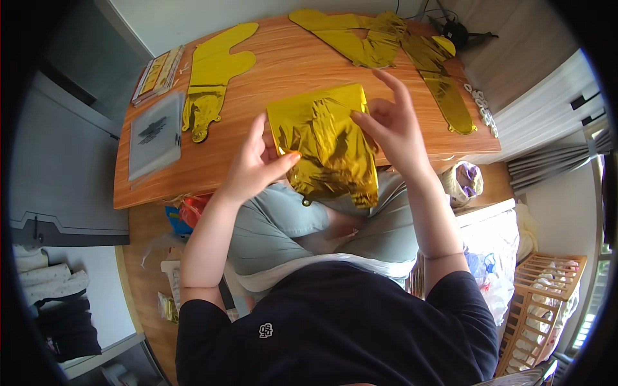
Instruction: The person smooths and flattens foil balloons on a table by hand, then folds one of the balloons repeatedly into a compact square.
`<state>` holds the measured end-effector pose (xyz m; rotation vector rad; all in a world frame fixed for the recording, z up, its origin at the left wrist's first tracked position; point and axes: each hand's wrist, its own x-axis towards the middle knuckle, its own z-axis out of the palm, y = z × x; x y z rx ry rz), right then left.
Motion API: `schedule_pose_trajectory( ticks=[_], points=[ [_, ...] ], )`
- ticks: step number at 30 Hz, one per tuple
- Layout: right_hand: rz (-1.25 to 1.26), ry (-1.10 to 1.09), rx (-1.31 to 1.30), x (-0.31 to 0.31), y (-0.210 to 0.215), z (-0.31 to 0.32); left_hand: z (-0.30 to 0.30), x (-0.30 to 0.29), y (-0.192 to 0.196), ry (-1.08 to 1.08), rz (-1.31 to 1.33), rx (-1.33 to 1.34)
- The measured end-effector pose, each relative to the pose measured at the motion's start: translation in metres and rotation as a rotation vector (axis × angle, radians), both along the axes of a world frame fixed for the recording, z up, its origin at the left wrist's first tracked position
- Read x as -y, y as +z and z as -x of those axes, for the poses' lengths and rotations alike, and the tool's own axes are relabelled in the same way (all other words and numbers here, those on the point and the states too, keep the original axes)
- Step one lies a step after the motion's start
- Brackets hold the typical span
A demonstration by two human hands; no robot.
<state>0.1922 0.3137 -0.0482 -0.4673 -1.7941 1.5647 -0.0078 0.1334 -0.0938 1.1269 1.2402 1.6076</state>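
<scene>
Between my hands, above the table's near edge and my lap, hangs a crinkled gold foil balloon [322, 135], uninflated and folded into a rough square. My left hand [257, 167] grips its left edge, thumb on the front and fingers partly hidden behind. With the thumb at its upper right edge, my right hand [394, 125] pinches the foil while the index finger points up. More flat gold foil balloons lie on the table: one balloon [215, 71] at the left, another balloon [351, 35] at the back, and a balloon [444, 90] at the right.
The wooden table [257, 96] has clear plastic sleeves [156, 138] and a stack of booklets or packets [156, 74] on its left. White rings [483, 109] lie along the right edge, near a black device [456, 31] with cables. A woven basket [462, 183] stands below right.
</scene>
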Motion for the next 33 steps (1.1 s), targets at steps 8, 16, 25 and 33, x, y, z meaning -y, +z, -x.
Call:
schedule_pose_trajectory(
  ticks=[8, 16, 25, 33],
  points=[
    [-0.260, -0.044, 0.475, -0.057, -0.065, 0.062, 0.035, -0.055, -0.009, 0.382, 0.230, -1.190],
    [-0.459, -0.079, 0.571, -0.057, -0.067, 0.067, 0.067, -0.111, -0.037, -0.153, 0.104, -1.439],
    [-0.293, -0.064, 0.674, -0.087, -0.066, 0.080, 0.064, -0.116, -0.049, -0.178, 0.104, -1.437],
    [-0.241, 0.040, 0.708, -0.093, -0.058, 0.084, 0.065, -0.116, -0.051, -0.183, 0.092, -1.476]
  ],
)
